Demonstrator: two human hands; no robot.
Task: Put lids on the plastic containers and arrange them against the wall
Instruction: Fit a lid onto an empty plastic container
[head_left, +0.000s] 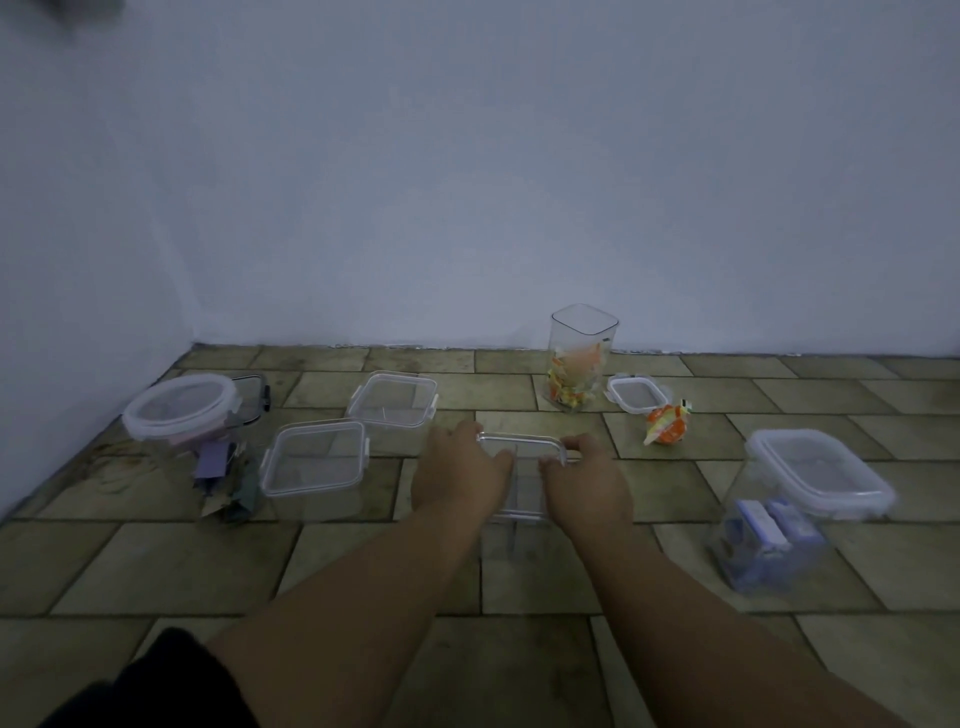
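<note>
middle of the floor, a clear box (511, 525) stands upright with a clear lid (519, 441) on top, left hand (462, 467) and right hand (587, 478) gripping the lid's edges. to the left, a near square box (314, 457) and a far square box (392, 397), both lidded, then a round-lidded jar (176, 410) holding purple bits. near the wall a tall box (582, 358) stands open, a small lid (638, 395) flat just beside it. far right, a lidded box (815, 478) of blue things.
</note>
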